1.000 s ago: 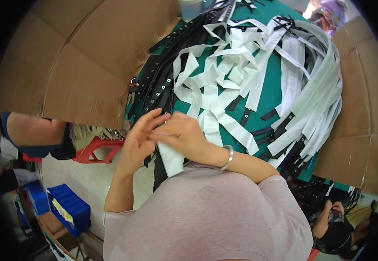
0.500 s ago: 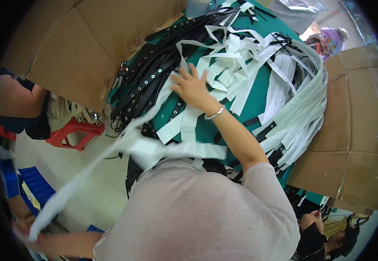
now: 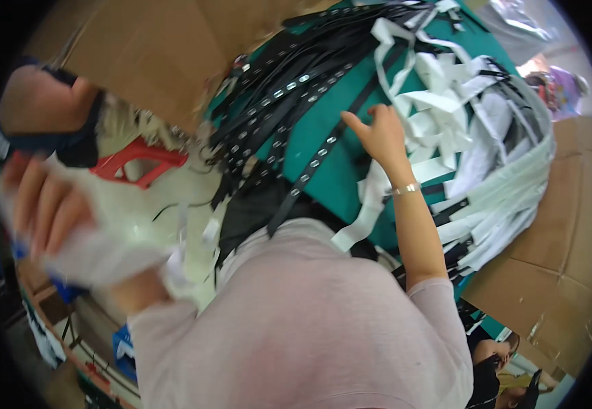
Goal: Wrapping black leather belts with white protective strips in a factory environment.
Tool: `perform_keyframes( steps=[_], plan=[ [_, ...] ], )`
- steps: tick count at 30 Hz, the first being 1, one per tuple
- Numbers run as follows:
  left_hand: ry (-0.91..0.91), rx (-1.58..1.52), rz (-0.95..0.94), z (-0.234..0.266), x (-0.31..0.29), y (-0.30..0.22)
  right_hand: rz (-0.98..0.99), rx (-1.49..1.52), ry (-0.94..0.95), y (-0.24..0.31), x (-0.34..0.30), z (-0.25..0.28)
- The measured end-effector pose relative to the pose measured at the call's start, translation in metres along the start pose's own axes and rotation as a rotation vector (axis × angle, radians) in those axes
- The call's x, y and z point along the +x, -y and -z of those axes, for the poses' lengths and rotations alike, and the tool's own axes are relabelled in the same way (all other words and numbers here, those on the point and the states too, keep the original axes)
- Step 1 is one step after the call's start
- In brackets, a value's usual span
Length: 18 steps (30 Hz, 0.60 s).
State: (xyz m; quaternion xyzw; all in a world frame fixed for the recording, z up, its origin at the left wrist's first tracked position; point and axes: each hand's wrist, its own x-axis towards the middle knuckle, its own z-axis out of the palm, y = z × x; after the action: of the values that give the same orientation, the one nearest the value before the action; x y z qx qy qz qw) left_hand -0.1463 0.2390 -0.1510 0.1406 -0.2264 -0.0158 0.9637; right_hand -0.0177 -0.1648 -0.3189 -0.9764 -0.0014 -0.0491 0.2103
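My left hand (image 3: 54, 208) is raised at the far left, blurred by motion, with its fingers curled round a bunched white strip (image 3: 115, 259) that trails across my wrist. Over the green tabletop my right hand (image 3: 381, 140) reaches out, thumb and fingers apart, with nothing seen in its grasp. Just right of it is a loose tangle of white strips (image 3: 439, 102), and one strip end hangs past the table's near edge. Left of that hand lie black straps with metal eyelets (image 3: 289, 88). A single eyelet strap (image 3: 309, 167) runs toward my body.
A bundle of long white strips (image 3: 507, 211) curves along the table's right side. Cardboard boxes (image 3: 555, 225) stand at the right and upper left. A red stool (image 3: 143, 163) is on the floor at left. Other people are partly visible at the left, lower right and far right.
My left hand has swung up from the lower left with the white strip. My right hand has lost contact with the long strip it was touching. The view has also shifted.
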Motion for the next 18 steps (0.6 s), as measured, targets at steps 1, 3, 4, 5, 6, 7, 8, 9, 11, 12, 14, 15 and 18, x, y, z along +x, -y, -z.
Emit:
perform_keyframes(
  steps=[1, 3, 4, 5, 6, 7, 8, 9, 11, 12, 14, 15, 18],
  plan=[
    [0.044, -0.197, 0.018, -0.008, 0.032, 0.056, 0.015, -0.099, 0.02, 0.006, 0.001, -0.019],
    [0.014, -0.121, 0.191, -0.028, 0.06, 0.082, 0.113, -0.068, -0.041, 0.006, -0.001, -0.029],
    [-0.023, -0.1, 0.178, -0.032, 0.063, 0.093, 0.15, -0.026, -0.045, -0.007, 0.001, -0.037],
    [-0.139, 0.117, 0.026, -0.033, 0.066, 0.104, 0.189, 0.022, -0.025, -0.019, 0.007, -0.04],
    [-0.24, 0.333, -0.115, -0.038, 0.064, 0.116, 0.149, 0.073, -0.019, -0.03, 0.005, -0.038],
    [-0.324, 0.534, -0.235, -0.034, 0.068, 0.129, 0.086, 0.112, -0.029, -0.038, 0.004, -0.036],
    [-0.403, 0.734, -0.356, -0.029, 0.072, 0.14, 0.013, 0.123, -0.037, -0.044, 0.0, -0.033],
    [-0.477, 0.944, -0.479, -0.03, 0.075, 0.147, -0.056, 0.139, -0.042, -0.045, -0.006, -0.027],
    [-0.388, 1.141, -0.35, -0.013, 0.073, 0.134, -0.296, 0.711, 0.099, -0.05, -0.006, -0.015],
    [-0.235, 1.11, -0.085, 0.005, 0.067, 0.12, -0.486, 1.156, 0.25, -0.043, -0.01, 0.004],
    [-0.161, 0.94, 0.183, 0.009, 0.06, 0.144, -0.397, 1.944, 0.347, -0.066, -0.026, 0.009],
    [-0.196, 0.859, 0.251, 0.017, 0.052, 0.157, -0.483, 2.242, 0.475, -0.057, -0.037, 0.025],
    [-0.493, 0.455, 0.501, 0.042, 0.021, 0.217, -0.271, 1.574, 0.573, 0.009, -0.093, 0.024]
  ],
)
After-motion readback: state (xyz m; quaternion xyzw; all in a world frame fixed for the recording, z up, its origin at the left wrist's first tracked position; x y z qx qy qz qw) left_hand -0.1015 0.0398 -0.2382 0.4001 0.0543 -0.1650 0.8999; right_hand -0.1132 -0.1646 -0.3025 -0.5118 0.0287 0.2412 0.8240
